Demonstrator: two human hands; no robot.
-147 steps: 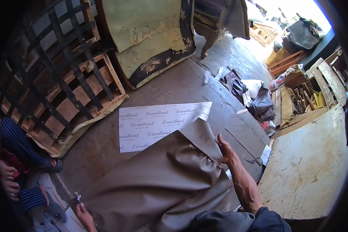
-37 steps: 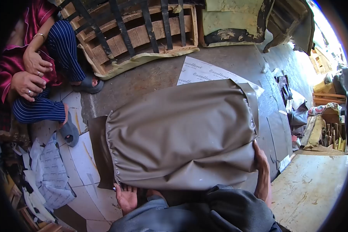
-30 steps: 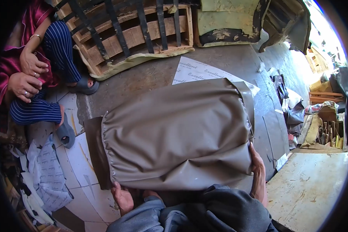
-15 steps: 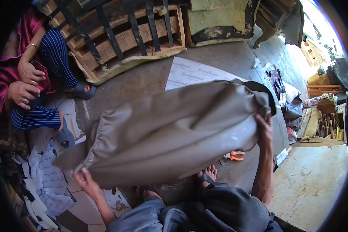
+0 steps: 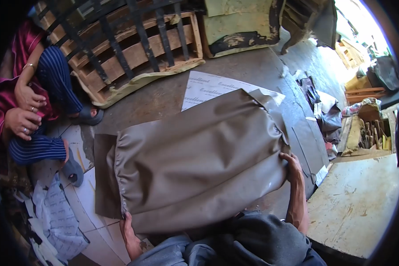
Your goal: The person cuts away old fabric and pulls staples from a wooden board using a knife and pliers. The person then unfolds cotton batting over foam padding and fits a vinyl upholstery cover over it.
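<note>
A brown leatherette cover (image 5: pixel 199 159) with gathered seams at both ends is spread over my lap and the floor in front of me. At its near left corner, my left hand (image 5: pixel 129 232) is closed on the edge by the gathered seam, with the fingers partly hidden beneath. My right hand (image 5: pixel 293 166) grips the right edge below the other gathered seam, its thumb on top and most fingers under the material. A flat brown flap extends past the left seam.
A white printed sheet (image 5: pixel 217 88) lies beyond the cover. Farther off stand a wooden frame with black straps (image 5: pixel 128 57) and a worn foam-covered piece (image 5: pixel 239 26). Another person (image 5: pixel 29 97) sits at left. A pale board (image 5: pixel 354 204) is at right; scraps (image 5: pixel 60 217) lie at lower left.
The cover has come down closer to me and flattened, its left flap now spread out. Both hands moved nearer my body, and the orange-handled pliers are now hidden.
</note>
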